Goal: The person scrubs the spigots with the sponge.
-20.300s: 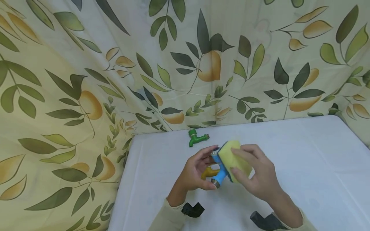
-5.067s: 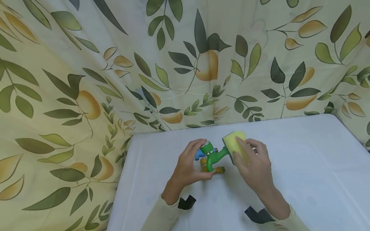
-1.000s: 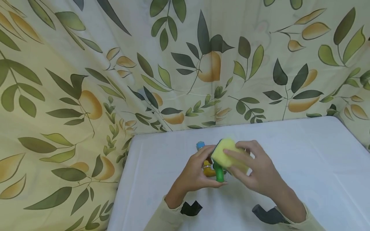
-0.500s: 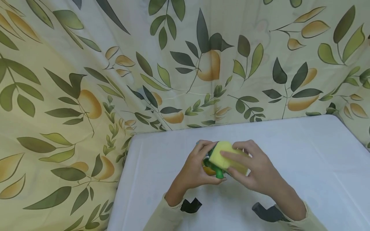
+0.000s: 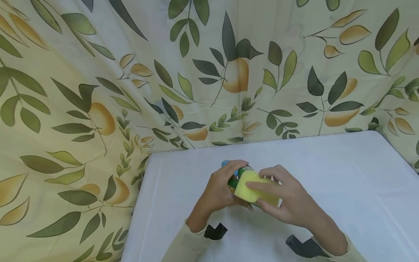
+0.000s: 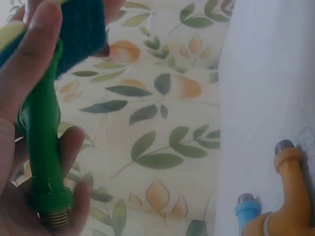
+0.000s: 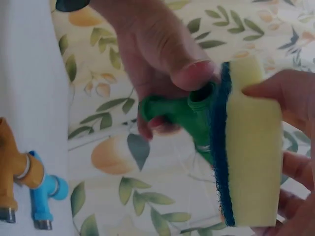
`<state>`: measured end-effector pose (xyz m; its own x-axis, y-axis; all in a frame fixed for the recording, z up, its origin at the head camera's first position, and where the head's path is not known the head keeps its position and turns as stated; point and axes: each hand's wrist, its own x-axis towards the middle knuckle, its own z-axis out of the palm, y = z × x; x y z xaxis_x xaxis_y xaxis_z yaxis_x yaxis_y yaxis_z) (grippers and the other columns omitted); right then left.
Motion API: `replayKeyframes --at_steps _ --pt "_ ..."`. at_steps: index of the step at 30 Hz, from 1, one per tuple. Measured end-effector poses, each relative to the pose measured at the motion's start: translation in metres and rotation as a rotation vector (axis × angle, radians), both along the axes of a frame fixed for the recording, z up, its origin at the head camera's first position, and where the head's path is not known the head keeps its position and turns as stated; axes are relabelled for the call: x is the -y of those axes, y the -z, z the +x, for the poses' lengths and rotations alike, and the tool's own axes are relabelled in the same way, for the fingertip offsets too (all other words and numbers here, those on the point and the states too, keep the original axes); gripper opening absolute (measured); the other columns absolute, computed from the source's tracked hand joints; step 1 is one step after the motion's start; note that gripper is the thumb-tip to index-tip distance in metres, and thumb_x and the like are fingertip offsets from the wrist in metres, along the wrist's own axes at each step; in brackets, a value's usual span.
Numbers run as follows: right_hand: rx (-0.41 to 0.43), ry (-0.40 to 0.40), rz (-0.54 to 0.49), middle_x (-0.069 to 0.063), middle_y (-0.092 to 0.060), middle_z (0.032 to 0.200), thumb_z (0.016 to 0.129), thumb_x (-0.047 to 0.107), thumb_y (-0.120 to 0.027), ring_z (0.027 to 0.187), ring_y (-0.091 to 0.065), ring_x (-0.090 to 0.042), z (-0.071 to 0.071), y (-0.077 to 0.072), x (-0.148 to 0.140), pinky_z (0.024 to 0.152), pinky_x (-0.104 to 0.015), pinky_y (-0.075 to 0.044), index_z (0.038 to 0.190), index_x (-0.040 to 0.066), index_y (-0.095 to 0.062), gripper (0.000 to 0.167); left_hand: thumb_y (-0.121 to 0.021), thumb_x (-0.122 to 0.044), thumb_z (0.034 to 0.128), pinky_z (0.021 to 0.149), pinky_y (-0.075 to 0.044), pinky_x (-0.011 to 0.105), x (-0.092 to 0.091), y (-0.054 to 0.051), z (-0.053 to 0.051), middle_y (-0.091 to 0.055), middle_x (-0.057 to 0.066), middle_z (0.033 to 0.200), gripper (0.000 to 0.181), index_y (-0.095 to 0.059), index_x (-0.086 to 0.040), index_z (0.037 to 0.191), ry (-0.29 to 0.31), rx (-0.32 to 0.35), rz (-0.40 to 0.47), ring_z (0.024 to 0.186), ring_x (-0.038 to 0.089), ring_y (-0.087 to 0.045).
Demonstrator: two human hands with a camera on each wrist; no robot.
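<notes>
In my left hand [image 5: 220, 191] I grip a green tap [image 6: 44, 137], raised above the table. Its threaded end points down in the left wrist view. My right hand [image 5: 291, 198] pinches a yellow sponge [image 7: 253, 157] between thumb and fingers. The sponge's dark blue scouring side [image 7: 221, 147] touches the tap near its open spout end [image 7: 202, 93]. From the head, the sponge hides most of the tap. Behind the left hand, a blue tap [image 7: 44, 191] and an orange-yellow tap [image 6: 290, 196] lie close together on the table.
The white table [image 5: 327, 174] reaches back to a curtain [image 5: 209, 72] printed with leaves and fruit. Dark bands [image 5: 216, 231] sit at both wrists, below the sleeves [image 5: 184, 243].
Twenty seconds ago the left hand held the blue tap and the green one lay behind. Over the last second the green tap has turned in the left hand while the sponge shifted slightly down.
</notes>
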<state>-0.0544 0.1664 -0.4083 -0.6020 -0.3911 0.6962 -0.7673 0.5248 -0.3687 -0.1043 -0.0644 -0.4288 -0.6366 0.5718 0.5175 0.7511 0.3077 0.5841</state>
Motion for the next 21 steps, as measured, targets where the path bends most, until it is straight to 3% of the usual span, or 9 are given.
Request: replayKeyframes --at_steps 4,6,8,12,14,18,21 --pt "-0.013 0.106 0.028 -0.005 -0.060 0.114 0.101 0.054 -0.050 0.100 -0.050 -0.015 0.000 0.002 0.004 0.079 -0.018 -0.044 0.122 0.023 -0.074 0.044 -0.097 -0.019 0.0680 0.085 -0.057 0.017 0.002 0.003 -0.002 -0.062 0.004 0.132 0.074 -0.061 -0.010 0.133 -0.020 0.018 0.059 0.110 0.013 -0.062" --pt "-0.017 0.122 0.042 -0.006 -0.060 0.113 0.102 0.054 -0.048 0.100 -0.051 -0.016 0.001 0.005 0.005 0.078 -0.020 -0.045 0.122 0.023 -0.074 0.045 -0.091 -0.010 0.0766 0.075 -0.057 0.016 0.003 0.004 -0.001 -0.062 0.005 0.128 0.059 -0.064 -0.010 0.129 -0.023 0.074 0.092 0.101 0.013 -0.062" --pt "-0.012 0.145 0.042 -0.008 -0.060 0.113 0.102 0.054 -0.047 0.101 -0.052 -0.018 0.001 0.007 0.007 0.079 -0.021 -0.046 0.123 0.022 -0.073 0.046 -0.086 -0.007 0.0819 0.073 -0.059 0.020 0.004 0.004 0.001 -0.064 0.006 0.125 0.053 -0.063 -0.011 0.130 -0.020 0.158 0.118 0.094 0.013 -0.063" --pt "0.038 0.233 -0.011 -0.010 -0.059 0.113 0.102 0.054 -0.049 0.100 -0.052 -0.019 0.004 0.013 0.010 0.081 -0.021 -0.047 0.125 0.017 -0.072 0.049 -0.077 -0.008 0.0912 0.082 -0.061 0.028 0.005 0.001 0.006 -0.069 0.010 0.123 0.050 -0.057 -0.013 0.136 0.020 0.375 0.207 0.095 0.018 -0.069" --pt "0.039 0.258 -0.026 -0.011 -0.059 0.112 0.100 0.050 -0.054 0.098 -0.054 -0.020 0.007 0.015 0.012 0.079 -0.022 -0.049 0.126 0.016 -0.071 0.046 -0.070 -0.006 0.0963 0.087 -0.061 0.029 0.005 0.000 0.008 -0.067 0.014 0.127 0.046 -0.053 -0.012 0.138 0.049 0.466 0.255 0.105 0.023 -0.070" --pt "0.038 0.321 -0.070 -0.012 -0.060 0.112 0.093 0.037 -0.064 0.097 -0.056 -0.021 0.008 0.018 0.017 0.078 -0.021 -0.049 0.126 0.014 -0.070 0.041 -0.060 -0.001 0.1008 0.090 -0.060 0.028 0.005 -0.002 0.009 -0.056 0.019 0.140 0.040 -0.049 -0.007 0.139 0.112 0.617 0.350 0.118 0.034 -0.067" --pt "0.013 0.321 -0.080 -0.013 -0.061 0.112 0.094 0.038 -0.063 0.097 -0.056 -0.021 0.008 0.019 0.020 0.076 -0.021 -0.048 0.126 0.014 -0.071 0.041 -0.058 0.001 0.1015 0.091 -0.059 0.026 0.006 -0.001 0.008 -0.049 0.023 0.145 0.034 -0.047 -0.001 0.134 0.138 0.693 0.393 0.122 0.040 -0.064"
